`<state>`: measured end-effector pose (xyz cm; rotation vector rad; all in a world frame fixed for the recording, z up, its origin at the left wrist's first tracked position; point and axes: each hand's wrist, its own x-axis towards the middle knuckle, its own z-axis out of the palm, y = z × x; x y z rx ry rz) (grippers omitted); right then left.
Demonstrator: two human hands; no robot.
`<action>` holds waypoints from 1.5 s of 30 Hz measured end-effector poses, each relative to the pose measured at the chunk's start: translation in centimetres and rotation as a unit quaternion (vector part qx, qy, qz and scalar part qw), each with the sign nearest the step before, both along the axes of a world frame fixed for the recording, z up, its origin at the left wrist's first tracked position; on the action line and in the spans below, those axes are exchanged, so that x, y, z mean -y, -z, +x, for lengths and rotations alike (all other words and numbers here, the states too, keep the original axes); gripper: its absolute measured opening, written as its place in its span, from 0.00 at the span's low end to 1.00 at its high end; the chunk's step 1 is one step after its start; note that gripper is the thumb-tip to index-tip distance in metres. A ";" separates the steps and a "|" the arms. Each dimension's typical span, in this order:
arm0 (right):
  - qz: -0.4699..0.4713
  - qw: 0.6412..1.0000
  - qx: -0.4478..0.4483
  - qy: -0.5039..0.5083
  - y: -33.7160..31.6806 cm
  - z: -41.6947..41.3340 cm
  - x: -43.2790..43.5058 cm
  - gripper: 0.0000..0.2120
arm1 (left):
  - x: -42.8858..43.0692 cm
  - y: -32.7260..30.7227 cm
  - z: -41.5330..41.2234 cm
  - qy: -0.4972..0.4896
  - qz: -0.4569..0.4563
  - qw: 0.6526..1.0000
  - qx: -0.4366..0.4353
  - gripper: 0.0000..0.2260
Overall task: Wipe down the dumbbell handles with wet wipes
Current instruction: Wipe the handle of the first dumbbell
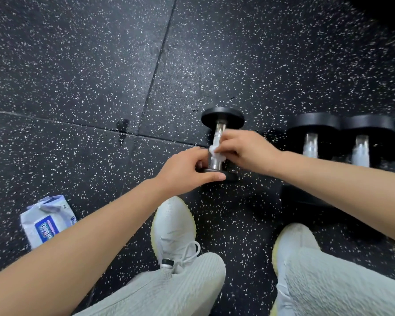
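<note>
A small black dumbbell (222, 117) with a chrome handle lies on the speckled rubber floor in front of me. My left hand (187, 169) grips its near head, the thumb laid along the rim. My right hand (246, 151) pinches a white wet wipe (216, 148) wrapped around the chrome handle. Two more black dumbbells (315, 126) (367, 126) lie to the right, side by side, their chrome handles facing me.
A white and blue pack of wet wipes (47, 221) lies on the floor at lower left, its flap open. My two white shoes (173, 231) (294, 240) and grey trouser legs fill the bottom. Floor-tile seams cross the mat at left.
</note>
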<state>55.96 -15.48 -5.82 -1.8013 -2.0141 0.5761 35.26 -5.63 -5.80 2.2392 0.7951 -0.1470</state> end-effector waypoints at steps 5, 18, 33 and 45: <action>0.034 0.991 0.004 0.127 0.2 -0.1 -1.7 0.08 | -0.4 -0.2 -0.4 -0.003 0.002 1.000 -0.009 0.25; 0.042 0.990 0.014 0.132 0.2 -0.9 -2.5 0.08 | -0.5 0.2 -0.5 0.019 0.012 1.000 -0.016 0.21; 0.028 0.994 0.026 0.103 0.3 -1.5 -2.0 0.09 | -1.1 0.1 -0.9 -0.016 -0.041 0.999 -0.015 0.25; 0.046 0.982 0.122 0.139 0.9 -1.9 -3.6 0.09 | -0.6 -0.1 -0.7 -0.009 -0.024 1.000 -0.014 0.21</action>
